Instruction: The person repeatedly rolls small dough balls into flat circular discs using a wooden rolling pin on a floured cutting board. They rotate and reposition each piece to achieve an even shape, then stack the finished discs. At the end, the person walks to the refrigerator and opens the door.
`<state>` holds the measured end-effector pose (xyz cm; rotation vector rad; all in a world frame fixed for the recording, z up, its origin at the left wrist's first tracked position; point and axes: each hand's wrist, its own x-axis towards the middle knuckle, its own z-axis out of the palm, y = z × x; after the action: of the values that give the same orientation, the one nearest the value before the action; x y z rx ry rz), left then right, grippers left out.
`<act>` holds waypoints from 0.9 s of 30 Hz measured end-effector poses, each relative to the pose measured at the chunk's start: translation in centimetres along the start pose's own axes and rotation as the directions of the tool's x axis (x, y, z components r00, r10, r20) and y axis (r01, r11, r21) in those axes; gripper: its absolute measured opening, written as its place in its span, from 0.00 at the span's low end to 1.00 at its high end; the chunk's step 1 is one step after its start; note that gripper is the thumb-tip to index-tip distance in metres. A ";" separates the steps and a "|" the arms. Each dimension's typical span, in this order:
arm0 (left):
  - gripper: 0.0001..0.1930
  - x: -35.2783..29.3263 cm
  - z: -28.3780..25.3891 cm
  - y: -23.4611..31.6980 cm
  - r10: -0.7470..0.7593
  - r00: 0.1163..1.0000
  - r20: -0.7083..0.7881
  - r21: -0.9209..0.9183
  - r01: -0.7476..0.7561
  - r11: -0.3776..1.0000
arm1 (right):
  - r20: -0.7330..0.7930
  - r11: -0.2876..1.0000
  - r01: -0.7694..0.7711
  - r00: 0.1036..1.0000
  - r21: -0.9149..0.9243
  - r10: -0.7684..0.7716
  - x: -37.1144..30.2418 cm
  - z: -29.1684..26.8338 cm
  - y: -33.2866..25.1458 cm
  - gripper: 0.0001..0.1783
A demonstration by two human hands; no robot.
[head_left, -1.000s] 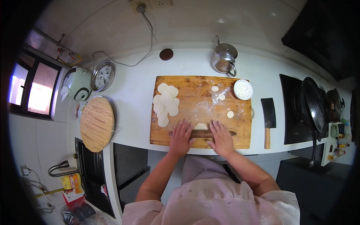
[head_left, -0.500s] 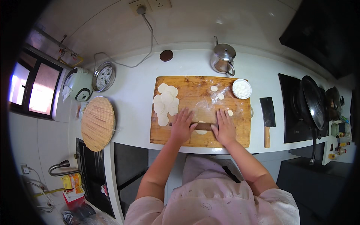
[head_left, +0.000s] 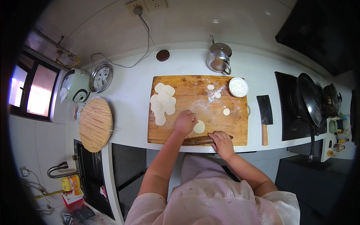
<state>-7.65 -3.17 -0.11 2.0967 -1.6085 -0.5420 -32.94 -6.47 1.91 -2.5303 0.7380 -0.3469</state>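
On the floured wooden board (head_left: 180, 112), my left hand (head_left: 185, 122) is closed, its fingertips pinching the upper left edge of a thin round dough wrapper (head_left: 199, 127). Closer to me, my right hand (head_left: 222, 143) grips the right part of a dark wooden rolling pin (head_left: 197, 140), which lies along the board's front edge. A pile of overlapping rolled wrappers (head_left: 163, 98) covers the board's left side. To the right sit several small flattened dough pieces, one (head_left: 226, 111) above my right hand. A white bowl of flour (head_left: 238, 87) occupies the far right corner.
Right of the board lies a cleaver (head_left: 265, 112), then a stove with a black wok (head_left: 310, 101). A metal kettle (head_left: 219, 58) stands behind the board. At left are a round slatted wooden lid (head_left: 96, 123), a metal bowl with filling (head_left: 101, 77) and a rice cooker (head_left: 77, 86).
The rolling pin has come off the dough toward me, now held by the right hand alone. My left hand has let go of the pin and taken the wrapper's edge.
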 end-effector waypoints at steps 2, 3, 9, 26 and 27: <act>0.06 0.0 -0.3 0.1 -0.006 0.999 0.036 -0.062 0.008 0.998 | 0.010 1.000 -0.010 1.000 0.015 0.010 0.1 0.2 0.2 0.28; 0.06 -0.1 -0.4 0.1 -0.009 0.999 0.054 -0.093 0.014 0.996 | 0.007 1.000 -0.012 1.000 0.017 0.012 0.1 0.3 0.3 0.28; 0.06 -0.7 -1.9 -1.5 -0.160 0.980 -0.115 -0.416 0.099 0.904 | 0.004 0.999 -0.012 1.000 0.042 0.012 0.1 0.6 0.6 0.28; 0.08 0.1 0.5 -0.6 -0.094 0.995 -0.045 -0.137 0.087 0.987 | -0.002 1.000 -0.004 1.000 0.017 0.004 -0.1 -0.3 2.2 0.26; 0.08 0.1 0.2 -0.7 -0.137 0.990 -0.023 -0.187 0.131 0.974 | -0.013 1.000 -0.004 1.000 0.014 0.004 -0.1 -0.5 2.5 0.25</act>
<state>-7.20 -3.11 -0.71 2.0726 -1.3483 -0.6676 -34.35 -8.45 1.05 -2.5158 0.7429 -0.3662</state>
